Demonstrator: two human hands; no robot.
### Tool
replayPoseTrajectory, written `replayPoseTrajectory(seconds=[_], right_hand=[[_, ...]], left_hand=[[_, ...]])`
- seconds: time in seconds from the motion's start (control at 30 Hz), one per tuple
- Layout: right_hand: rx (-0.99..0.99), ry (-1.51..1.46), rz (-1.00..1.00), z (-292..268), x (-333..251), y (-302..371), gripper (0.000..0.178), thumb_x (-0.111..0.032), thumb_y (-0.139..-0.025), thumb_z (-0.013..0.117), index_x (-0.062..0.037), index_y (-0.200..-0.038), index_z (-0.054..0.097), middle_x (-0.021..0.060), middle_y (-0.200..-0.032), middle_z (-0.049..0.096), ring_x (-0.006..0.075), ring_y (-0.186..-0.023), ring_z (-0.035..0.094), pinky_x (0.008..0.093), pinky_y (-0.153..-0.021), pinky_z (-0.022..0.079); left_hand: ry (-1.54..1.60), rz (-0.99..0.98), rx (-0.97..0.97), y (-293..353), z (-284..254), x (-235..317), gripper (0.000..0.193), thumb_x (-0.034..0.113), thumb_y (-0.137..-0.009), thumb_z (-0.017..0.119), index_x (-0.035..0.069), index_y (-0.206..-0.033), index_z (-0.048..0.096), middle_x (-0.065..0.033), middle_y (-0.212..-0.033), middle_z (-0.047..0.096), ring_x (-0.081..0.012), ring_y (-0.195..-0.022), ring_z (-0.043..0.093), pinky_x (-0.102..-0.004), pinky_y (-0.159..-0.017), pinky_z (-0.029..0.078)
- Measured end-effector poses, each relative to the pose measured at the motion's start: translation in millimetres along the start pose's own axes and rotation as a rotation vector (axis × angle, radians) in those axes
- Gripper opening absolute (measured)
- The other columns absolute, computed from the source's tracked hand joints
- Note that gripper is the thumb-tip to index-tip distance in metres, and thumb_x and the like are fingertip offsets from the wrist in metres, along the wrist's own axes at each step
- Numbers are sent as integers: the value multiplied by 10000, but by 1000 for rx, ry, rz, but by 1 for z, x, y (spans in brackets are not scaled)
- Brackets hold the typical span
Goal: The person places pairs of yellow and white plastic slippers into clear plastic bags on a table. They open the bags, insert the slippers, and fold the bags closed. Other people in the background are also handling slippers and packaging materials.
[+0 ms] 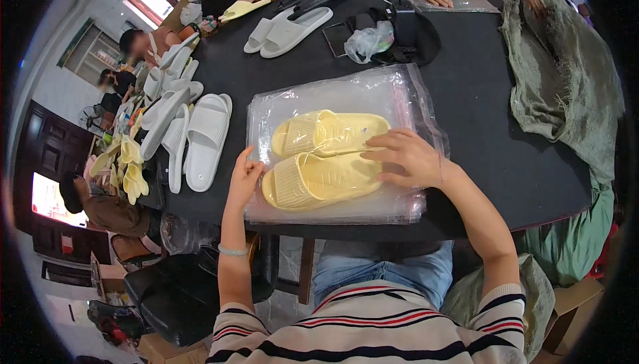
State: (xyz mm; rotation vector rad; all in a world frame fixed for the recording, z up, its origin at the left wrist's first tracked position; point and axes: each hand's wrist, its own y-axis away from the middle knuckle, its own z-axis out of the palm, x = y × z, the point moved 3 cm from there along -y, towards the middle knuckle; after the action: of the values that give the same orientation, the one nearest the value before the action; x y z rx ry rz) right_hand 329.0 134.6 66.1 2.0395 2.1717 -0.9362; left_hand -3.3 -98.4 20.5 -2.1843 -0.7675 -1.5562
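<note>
Striped shirt [379, 331] is nearest the camera; beyond it, at the edge of a black table [489, 98], lies a stack of clear plastic bags [313, 102]. On the stack rests a pair of yellow slippers [329, 168] under glossy clear film, side by side, long axes running roughly left to right, toes left, heels right. Right hand [403, 158] is the nearer: its fingers, spread apart, lie over the heel ends. Left hand [246, 176] is at the stack's left edge, just beside the toes; whether its fingers pinch anything cannot be determined.
</note>
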Motion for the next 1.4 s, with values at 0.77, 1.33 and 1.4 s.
replayPoseTrajectory(seconds=[0.77, 1.33, 1.4], right_hand=[[15, -11, -138, 10, -35, -66, 436, -261, -824, 649, -186, -1250, 599, 117, -1069, 653, 294, -1020, 604, 449, -931, 427], [-198, 49, -110, 1, -37, -58, 151, -174, -804, 663, -79, -891, 584, 96, -1072, 639, 291, -961, 606, 402, -803, 476], [-164, -16, -3, -20, -30, -38, 136, -139, -802, 664, -58, -867, 578, 112, -1071, 645, 308, -940, 605, 402, -790, 475]], left_hand=[[-49, 232, 239, -7, -15, -35, 212, 12, -913, 562, 24, -1098, 665, -25, -864, 618, -83, -715, 540, -228, -654, 450], [-106, 292, 269, 0, -8, -9, 334, -42, -890, 516, 71, -1190, 605, -15, -753, 534, -90, -644, 473, -240, -607, 420], [-111, 246, 259, 1, -10, -13, 335, -45, -890, 509, 73, -1188, 607, -14, -749, 531, -91, -639, 470, -241, -601, 417]])
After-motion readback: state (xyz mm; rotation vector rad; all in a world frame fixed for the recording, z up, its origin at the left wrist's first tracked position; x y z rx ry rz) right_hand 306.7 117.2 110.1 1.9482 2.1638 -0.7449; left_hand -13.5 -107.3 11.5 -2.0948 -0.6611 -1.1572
